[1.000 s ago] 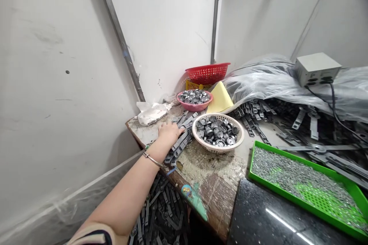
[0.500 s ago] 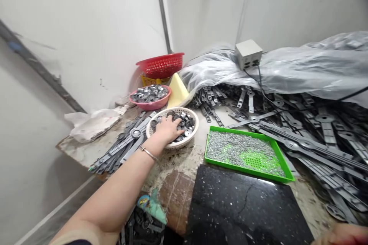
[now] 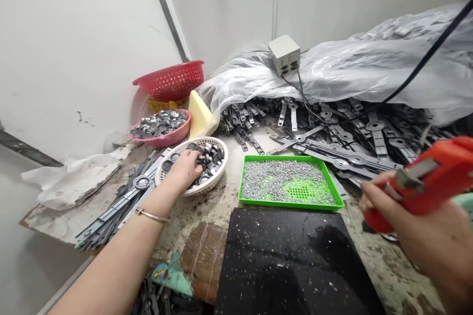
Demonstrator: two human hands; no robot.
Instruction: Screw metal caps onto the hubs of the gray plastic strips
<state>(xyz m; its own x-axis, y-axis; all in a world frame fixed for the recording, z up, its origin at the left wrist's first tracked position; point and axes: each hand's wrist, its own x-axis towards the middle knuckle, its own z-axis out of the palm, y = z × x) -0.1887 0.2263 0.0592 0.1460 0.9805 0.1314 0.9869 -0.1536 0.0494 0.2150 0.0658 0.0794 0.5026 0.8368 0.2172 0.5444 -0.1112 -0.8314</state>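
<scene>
Both arms [image 3: 121, 251] forward: left hand [image 3: 185, 172] in white basket [image 3: 207, 186], fingers' hold unclear; right hand [image 3: 421, 231], fingers around red tool [image 3: 445, 170].

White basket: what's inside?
The white basket holds a heap of round grey parts, with the left hand in among them. The hand hides whatever is under it; the heap covers the basket's bottom.

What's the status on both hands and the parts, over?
Left hand in white basket, on round parts; grip unclear. Right hand holding red tool. Green tray and black slab between them, not blocking the basket.
</scene>
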